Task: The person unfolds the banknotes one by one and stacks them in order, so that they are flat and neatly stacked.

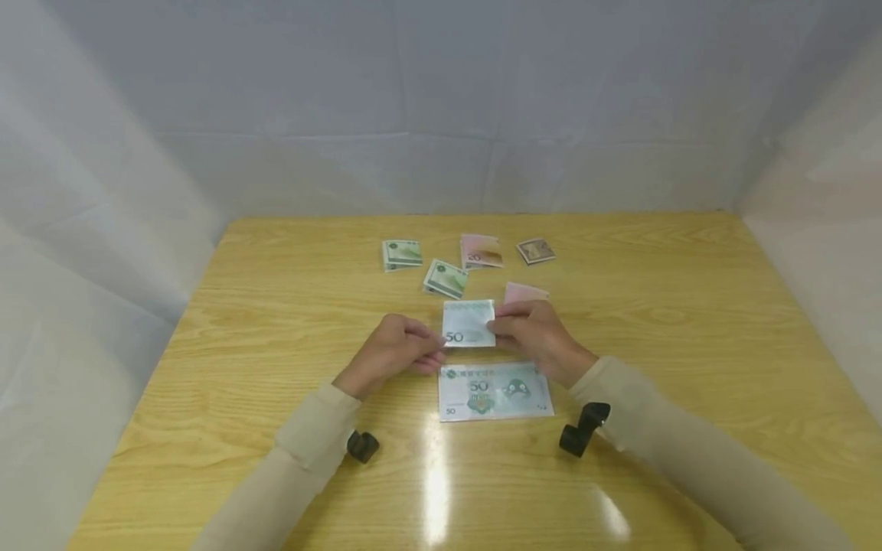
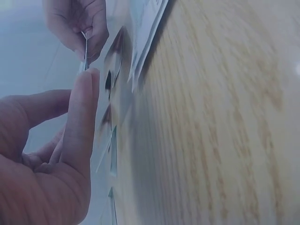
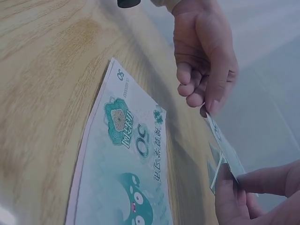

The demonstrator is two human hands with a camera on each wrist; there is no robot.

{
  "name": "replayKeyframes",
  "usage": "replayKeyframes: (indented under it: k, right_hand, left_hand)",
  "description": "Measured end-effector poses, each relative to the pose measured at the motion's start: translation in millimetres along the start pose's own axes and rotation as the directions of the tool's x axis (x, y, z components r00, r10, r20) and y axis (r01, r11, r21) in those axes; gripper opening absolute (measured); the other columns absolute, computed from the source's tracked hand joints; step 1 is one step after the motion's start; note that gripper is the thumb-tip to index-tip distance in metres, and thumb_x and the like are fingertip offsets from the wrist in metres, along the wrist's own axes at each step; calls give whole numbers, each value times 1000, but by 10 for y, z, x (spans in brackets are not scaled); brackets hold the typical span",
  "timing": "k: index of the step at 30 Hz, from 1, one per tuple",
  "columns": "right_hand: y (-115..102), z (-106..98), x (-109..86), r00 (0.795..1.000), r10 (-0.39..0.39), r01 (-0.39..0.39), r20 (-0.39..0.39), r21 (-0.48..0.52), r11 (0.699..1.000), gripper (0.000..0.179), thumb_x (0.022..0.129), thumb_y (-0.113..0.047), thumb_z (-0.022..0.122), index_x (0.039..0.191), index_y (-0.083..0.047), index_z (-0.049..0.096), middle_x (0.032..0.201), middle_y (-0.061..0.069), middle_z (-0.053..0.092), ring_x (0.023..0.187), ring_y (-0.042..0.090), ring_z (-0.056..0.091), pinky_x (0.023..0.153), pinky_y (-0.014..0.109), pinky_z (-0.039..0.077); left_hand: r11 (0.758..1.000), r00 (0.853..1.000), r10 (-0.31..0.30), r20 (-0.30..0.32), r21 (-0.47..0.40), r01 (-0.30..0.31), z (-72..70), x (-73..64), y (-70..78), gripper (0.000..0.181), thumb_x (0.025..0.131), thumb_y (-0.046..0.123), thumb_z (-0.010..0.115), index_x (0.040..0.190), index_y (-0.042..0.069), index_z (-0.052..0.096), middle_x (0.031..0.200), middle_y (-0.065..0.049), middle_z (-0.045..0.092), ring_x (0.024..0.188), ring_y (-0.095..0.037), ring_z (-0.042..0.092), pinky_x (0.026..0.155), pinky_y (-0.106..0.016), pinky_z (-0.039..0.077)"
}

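A folded green-and-white play banknote (image 1: 468,323) marked 50 is held up between both hands, over the table. My left hand (image 1: 394,353) pinches its lower left corner between thumb and fingertip, which also shows in the left wrist view. On the opposite side, my right hand (image 1: 539,337) grips the note's right edge, thumb on one face and fingers on the other. Nearer to me lies an unfolded 50 play banknote (image 1: 494,405) with a cartoon figure, printed side up. A pinkish edge shows beneath it in the right wrist view.
Behind the hands lie two folded green notes (image 1: 446,279), a folded pink note (image 1: 482,251) and a small folded brown note (image 1: 536,251). Another pink note (image 1: 525,292) is partly hidden by my right hand. White cloth (image 1: 441,168) hangs behind the wooden table (image 1: 276,306).
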State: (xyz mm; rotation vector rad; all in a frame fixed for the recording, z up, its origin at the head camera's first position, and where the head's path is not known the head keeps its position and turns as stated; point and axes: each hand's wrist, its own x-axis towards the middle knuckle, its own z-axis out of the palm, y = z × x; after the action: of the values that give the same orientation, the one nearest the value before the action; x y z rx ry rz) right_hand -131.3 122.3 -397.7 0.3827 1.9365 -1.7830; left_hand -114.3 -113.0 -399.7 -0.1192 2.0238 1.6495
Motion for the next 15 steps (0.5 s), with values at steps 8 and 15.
replayKeyframes:
  k: [8, 15]
  right_hand:
    - [-22, -91, -31, 1000, 15, -15, -6, 4, 1000, 37, 95, -5, 69, 130, 1, 59, 135, 16, 51, 120, 29, 58, 102, 36, 56]
    - [-45, -142, -94, 1000, 12, -13, 24, 36, 999, 39, 96, -3, 67, 132, 4, 55, 135, 18, 51, 121, 30, 59, 101, 36, 56]
  left_hand:
    - [999, 999, 39, 7, -11, -39, -2, -53, 24, 27, 98, 4, 65, 116, -15, 61, 94, -22, 73, 80, -25, 73, 79, -35, 65]
    - [998, 998, 56, 6, -35, -56, 1, -72, 27, 33, 99, 5, 64, 124, -15, 58, 97, -22, 74, 84, -27, 74, 80, -35, 65]
